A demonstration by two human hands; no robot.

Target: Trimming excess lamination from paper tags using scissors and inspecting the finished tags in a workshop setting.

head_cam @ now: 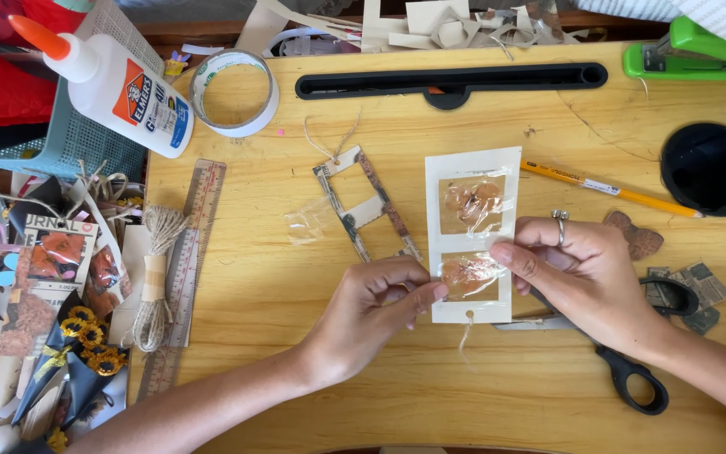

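Observation:
A white card frame (472, 172) with two square windows lies upright on the wooden desk (464, 387). Clear crinkled film covers both windows, with orange dried petals behind it. My left hand (376, 311) pinches the lower window's left edge with thumb and forefinger. My right hand (577, 269), wearing a ring, pinches the film at that window's right edge. A second, printed-paper frame (367, 210) with a string lies just left of the card, next to a scrap of clear film (308, 225).
Black-handled scissors (632, 374) lie under my right wrist. A yellow pencil (611, 190), green stapler (686, 52), tape roll (233, 92), glue bottle (123, 88), ruler (186, 269) and twine bundle (155, 286) surround the work. Paper scraps crowd the left edge.

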